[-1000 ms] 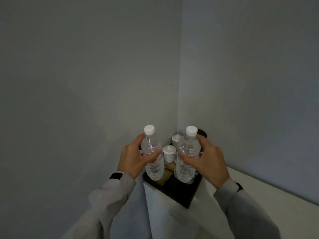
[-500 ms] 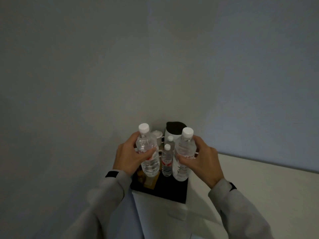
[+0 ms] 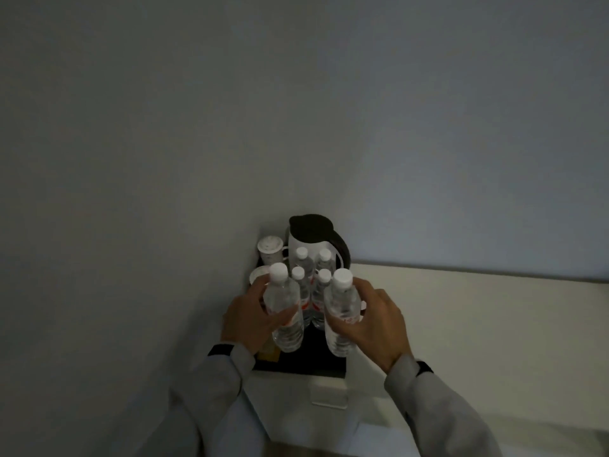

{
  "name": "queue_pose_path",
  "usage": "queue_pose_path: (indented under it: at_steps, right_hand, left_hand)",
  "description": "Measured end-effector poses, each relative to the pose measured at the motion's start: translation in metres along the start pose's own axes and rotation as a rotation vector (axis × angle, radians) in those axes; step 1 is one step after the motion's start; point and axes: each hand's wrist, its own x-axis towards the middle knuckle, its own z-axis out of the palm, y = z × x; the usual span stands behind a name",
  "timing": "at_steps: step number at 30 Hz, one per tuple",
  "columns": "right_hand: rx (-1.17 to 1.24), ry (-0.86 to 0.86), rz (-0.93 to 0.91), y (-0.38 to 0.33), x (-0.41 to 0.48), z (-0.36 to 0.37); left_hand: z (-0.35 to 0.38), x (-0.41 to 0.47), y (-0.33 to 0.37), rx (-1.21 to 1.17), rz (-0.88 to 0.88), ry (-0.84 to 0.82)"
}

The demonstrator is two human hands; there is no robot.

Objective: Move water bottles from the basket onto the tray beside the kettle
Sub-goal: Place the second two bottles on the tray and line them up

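bottles: clear, white caps, red labels | left hand (image 3: 250, 319) fingers wrapped round left bottle (image 3: 285, 311) | right hand (image 3: 379, 323) fingers wrapped round right bottle (image 3: 341, 313) | both upright, low over tray (image 3: 316, 362), kettle (image 3: 314, 239) behind

This looks like a hotel guest room's refreshment corner, dimly lit. A black tray (image 3: 306, 366) sits at the end of a pale bench (image 3: 461, 311) pushed into a bare wall corner, carrying an electric kettle (image 3: 313, 237), lidded white cups (image 3: 270, 250), small sealed water bottles (image 3: 301, 262) and what seem to be sachets (image 3: 268, 352).
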Motion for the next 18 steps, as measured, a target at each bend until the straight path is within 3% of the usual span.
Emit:
queue_pose_path:
  at_steps: [5,18]
  right_hand:
    - [0.009,-0.002,0.112,0.014,-0.002,0.030]
    - [0.037,-0.098,0.273,0.047,0.010,0.091]
  left_hand:
    - [0.018,0.013,-0.031,-0.065,-0.061,-0.090]
    - [0.049,0.029,-0.073,-0.081,-0.126,-0.124]
